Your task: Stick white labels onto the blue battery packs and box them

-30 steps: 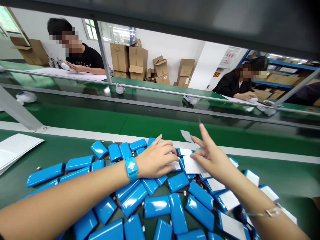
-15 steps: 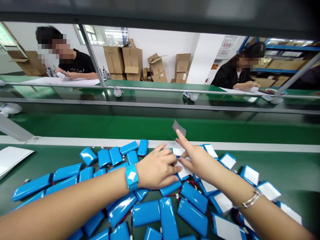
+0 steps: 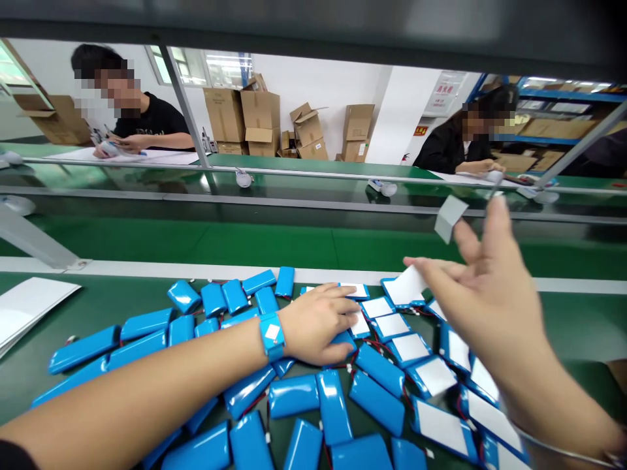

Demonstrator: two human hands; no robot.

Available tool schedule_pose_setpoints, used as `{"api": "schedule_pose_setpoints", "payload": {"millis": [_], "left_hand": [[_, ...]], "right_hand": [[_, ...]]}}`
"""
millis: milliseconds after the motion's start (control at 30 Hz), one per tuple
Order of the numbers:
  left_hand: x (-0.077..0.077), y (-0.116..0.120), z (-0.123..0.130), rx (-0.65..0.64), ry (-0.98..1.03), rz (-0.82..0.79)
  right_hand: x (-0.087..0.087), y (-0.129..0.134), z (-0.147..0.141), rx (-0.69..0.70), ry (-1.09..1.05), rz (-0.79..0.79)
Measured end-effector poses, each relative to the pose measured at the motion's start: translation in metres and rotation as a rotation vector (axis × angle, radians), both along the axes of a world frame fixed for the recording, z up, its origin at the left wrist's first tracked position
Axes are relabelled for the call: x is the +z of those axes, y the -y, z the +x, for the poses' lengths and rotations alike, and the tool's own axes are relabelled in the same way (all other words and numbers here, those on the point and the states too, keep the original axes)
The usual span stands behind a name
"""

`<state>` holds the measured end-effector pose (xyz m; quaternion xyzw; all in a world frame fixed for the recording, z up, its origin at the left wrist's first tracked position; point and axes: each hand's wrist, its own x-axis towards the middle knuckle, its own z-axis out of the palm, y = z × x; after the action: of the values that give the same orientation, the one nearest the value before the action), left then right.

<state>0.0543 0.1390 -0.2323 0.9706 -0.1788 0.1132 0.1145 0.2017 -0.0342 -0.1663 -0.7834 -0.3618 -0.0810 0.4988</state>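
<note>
My left hand [image 3: 321, 323], palm down with its fingers spread, rests on blue battery packs [image 3: 341, 343], some topped with white adhesive pads [image 3: 360, 325]. My right hand [image 3: 490, 281] is raised to the right, somewhat blurred, with its fingers apart. A small creased piece of pale film [image 3: 450, 219] clings by one of its fingers, and something thin and grey shows at another fingertip. Below its thumb, a white pad [image 3: 407, 286] lies askew on a battery pack; whether the thumb touches it I cannot tell.
Plain blue battery packs [image 3: 147, 323] with red and black leads cover the left and front. Padded ones [image 3: 443, 427] spread to the right. White sheets [image 3: 34, 307] lie at far left. Beyond a rail, two people [image 3: 157, 127] sit at another bench. A shelf edge [image 3: 313, 42] hangs overhead.
My right hand has moved up and to the right, away from the battery packs beside my left hand, taking the film along. My left hand stays on the packs, its fingers now flatter.
</note>
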Motion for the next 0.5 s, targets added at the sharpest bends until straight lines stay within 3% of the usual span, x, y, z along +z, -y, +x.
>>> {"api": "schedule_pose_setpoints", "payload": {"millis": [67, 233, 400, 500], "left_hand": [[0.006, -0.001, 0.0, 0.018, -0.042, -0.021], [0.024, -0.013, -0.025, 0.249, 0.037, -0.122], [0.021, -0.007, -0.059, 0.118, 0.076, -0.209], [0.011, 0.001, -0.068, 0.069, 0.009, -0.145]], "right_hand": [[-0.01, 0.001, -0.013, 0.07, -0.156, 0.017], [-0.062, 0.0, -0.067, 0.164, -0.337, 0.013], [-0.081, -0.006, -0.095, 0.204, -0.296, 0.004], [-0.09, -0.009, -0.098, 0.214, -0.04, -0.131]]}}
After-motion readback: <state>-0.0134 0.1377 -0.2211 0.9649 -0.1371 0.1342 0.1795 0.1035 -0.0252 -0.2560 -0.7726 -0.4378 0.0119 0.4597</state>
